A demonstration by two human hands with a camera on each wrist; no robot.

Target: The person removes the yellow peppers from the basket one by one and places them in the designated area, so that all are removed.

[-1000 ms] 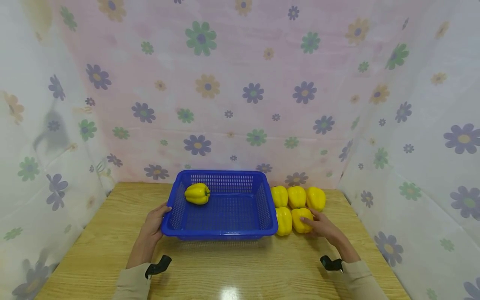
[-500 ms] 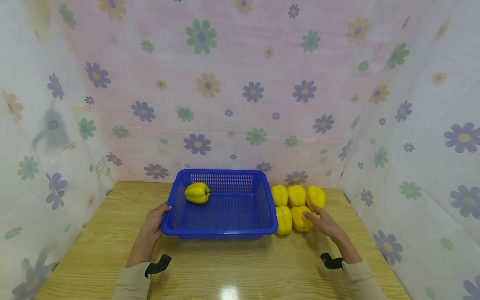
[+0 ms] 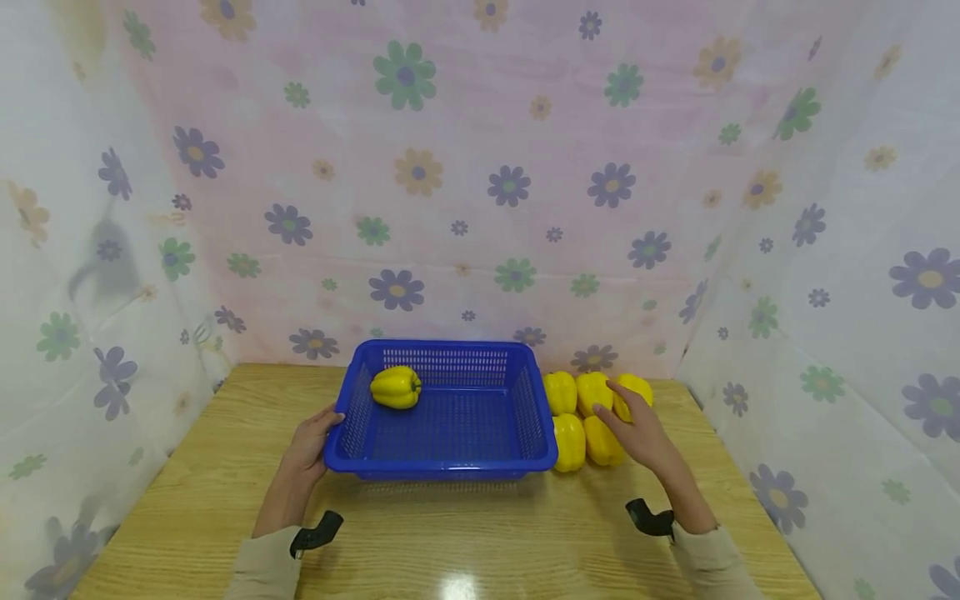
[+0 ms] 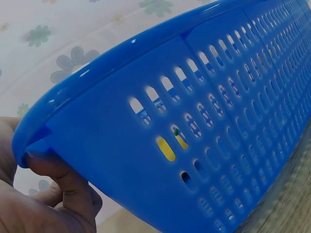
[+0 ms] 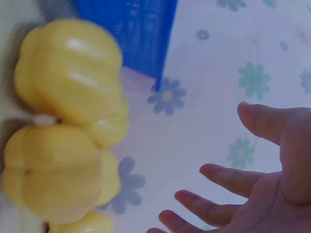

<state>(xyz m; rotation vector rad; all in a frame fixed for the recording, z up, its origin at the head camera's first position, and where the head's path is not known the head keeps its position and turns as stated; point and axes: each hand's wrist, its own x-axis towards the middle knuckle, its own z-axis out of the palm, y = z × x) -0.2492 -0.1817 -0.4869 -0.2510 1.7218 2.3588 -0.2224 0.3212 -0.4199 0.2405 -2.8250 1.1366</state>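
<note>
My left hand (image 3: 307,442) grips the left rim of a blue plastic basket (image 3: 442,465). In the left wrist view, my thumb and curled fingers hold the basket's lip (image 4: 36,116). One yellow bell pepper (image 3: 393,388) lies on its side in the basket's back left corner. To the right of the basket, several more yellow bell peppers stand in two rows, among them a front pepper (image 3: 567,443) and a back pepper (image 3: 560,392). Above their right part hovers my right hand (image 3: 647,435), its fingers spread and holding nothing; the right wrist view shows it apart from the nearest pepper (image 5: 63,170).
All of this is on a light wood table (image 3: 480,542). A flowered cloth (image 3: 465,167) hangs behind the table and at both sides. The basket's right wall stands right beside the peppers.
My right hand has let go of the front right pepper, risen and moved back and left over the peppers. My left hand and the basket have stayed put.
</note>
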